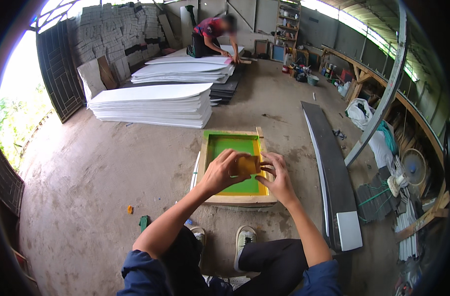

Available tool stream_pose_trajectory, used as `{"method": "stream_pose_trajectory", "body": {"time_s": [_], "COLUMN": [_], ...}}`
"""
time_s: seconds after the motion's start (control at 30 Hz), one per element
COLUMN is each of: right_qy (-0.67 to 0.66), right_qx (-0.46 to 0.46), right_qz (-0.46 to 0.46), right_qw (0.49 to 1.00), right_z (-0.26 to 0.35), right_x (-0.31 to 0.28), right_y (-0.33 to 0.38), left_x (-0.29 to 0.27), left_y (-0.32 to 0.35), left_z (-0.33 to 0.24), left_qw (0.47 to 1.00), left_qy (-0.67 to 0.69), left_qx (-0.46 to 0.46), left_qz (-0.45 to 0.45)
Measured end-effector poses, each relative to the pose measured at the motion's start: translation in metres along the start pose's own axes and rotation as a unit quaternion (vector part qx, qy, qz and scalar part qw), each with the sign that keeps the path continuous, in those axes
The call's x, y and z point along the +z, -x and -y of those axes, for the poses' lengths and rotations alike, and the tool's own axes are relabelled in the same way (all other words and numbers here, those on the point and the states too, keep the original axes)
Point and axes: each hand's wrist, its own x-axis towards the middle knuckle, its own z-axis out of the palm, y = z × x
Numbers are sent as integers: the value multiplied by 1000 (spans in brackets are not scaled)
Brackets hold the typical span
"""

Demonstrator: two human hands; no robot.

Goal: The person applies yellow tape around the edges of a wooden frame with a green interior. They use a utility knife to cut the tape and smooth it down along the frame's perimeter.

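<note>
The left hand [219, 170] of a seated worker grips the 9 o'clock end of a translucent amber rectangular block [248, 166], its material unclear; the right hand [280, 178] curves its fingers and thumb around the 3 o'clock end, though whether it presses on the block cannot be told. Both hands and the block are over a bright green mesh screen [232, 143], set in a rectangular frame of pale wood [239, 199] on a grey concrete floor [106, 163]; contact between block and mesh is unclear. Work at the screen looks partway along: a band of yellow colour [257, 146] lines the mesh's 3 o'clock side, while much of the rest shows green and appears left uncoated. Anything beneath the frame is hidden.

Around the frame, 2 pale shoes [245, 241] stand at 6 o'clock. At 8 o'clock lie a small orange scrap [130, 209] and a dark green piece [144, 223]. A long dark grey panel with a white edge [328, 163] stretches at 3 o'clock, a round-caged fan [414, 166] beyond it. A stack of white flat sheets [151, 108] sits at 10 o'clock; farther off, near 12, a co-worker in a red-patterned top [211, 27] bends over more sheets.
</note>
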Motion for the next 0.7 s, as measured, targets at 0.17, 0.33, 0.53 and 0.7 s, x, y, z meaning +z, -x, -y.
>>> {"method": "stream_pose_trajectory", "body": {"time_s": [0.17,0.33,0.53,0.7], "right_qy": [-45,-136,-150,12], "right_qx": [41,143,247,269], "right_qz": [-2,-49,-78,-77], "right_qw": [998,979,954,960], "right_z": [-4,-13,-21,-56], "right_x": [14,30,35,36], "right_y": [-1,-5,-7,-7], "left_x": [12,22,31,36], "left_y": [3,3,7,11], "left_z": [17,30,34,41], "left_qw": [999,996,995,992], "left_qy": [-17,-71,-99,-71], "left_qx": [-11,4,25,-69], "left_qz": [-39,-50,-21,84]}}
